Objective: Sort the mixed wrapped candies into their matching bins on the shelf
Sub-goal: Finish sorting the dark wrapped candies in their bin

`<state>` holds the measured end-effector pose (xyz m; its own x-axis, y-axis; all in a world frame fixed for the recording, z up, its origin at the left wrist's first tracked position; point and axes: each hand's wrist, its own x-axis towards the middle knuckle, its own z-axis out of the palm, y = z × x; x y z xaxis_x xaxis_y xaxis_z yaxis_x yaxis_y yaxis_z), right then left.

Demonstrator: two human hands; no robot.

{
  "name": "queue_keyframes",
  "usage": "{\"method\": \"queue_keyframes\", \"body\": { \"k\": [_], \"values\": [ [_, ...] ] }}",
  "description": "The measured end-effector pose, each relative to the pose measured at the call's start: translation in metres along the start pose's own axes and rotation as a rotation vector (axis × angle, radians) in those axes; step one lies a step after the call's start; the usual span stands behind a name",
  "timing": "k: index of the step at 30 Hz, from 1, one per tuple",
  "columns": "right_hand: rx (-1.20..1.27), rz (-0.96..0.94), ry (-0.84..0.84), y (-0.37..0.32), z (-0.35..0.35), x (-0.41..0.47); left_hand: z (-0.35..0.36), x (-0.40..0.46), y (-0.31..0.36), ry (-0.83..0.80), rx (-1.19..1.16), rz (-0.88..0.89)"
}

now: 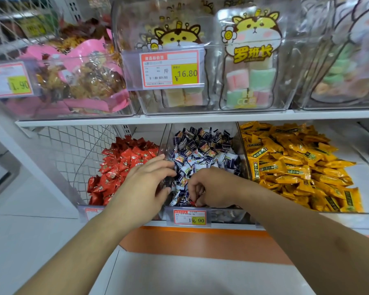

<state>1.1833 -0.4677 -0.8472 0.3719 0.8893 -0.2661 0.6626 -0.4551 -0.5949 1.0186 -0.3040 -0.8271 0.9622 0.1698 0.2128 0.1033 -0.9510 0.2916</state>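
Centre frame: clear plastic middle bin (241, 145), walls tight against the red-candy bin (124, 165) at left and the yellow-candy bin (296, 165) at right, open only on top. Heaped with crinkly blue-and-white wrapped candies (200, 150). Left hand (146, 186) spread flat, fingers loose over the heap's left edge. Right hand (209, 188) curled at the front lip, fingers (193, 193) pinching a small red wrapped candy (193, 202).

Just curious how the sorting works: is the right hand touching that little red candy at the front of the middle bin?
Touching. The head view shows the right hand with fingertips curled, pinching the red candy among the blue-and-white candies.
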Motion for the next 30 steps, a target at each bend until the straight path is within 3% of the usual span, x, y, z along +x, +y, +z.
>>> {"method": "queue_keyframes", "body": {
  "k": [14, 19, 22, 27, 30],
  "values": [
    [0.014, 0.04, -0.004, -0.006, -0.005, -0.006, -0.001, -0.001, 0.002, -0.009, 0.013, -0.025],
    [0.128, -0.018, 0.257, -0.015, -0.024, -0.013, -0.005, 0.0, 0.007, 0.057, -0.034, -0.028],
    [0.349, -0.067, 0.376, -0.029, -0.032, -0.017, -0.013, 0.001, 0.012, 0.135, -0.147, -0.049],
    [0.636, -0.109, 0.389, -0.053, -0.023, -0.018, -0.024, -0.003, 0.018, 0.255, -0.322, -0.226],
    [0.595, -0.068, 0.347, -0.051, -0.017, -0.011, -0.032, -0.006, 0.003, 0.331, -0.264, -0.34]
  ]
}}
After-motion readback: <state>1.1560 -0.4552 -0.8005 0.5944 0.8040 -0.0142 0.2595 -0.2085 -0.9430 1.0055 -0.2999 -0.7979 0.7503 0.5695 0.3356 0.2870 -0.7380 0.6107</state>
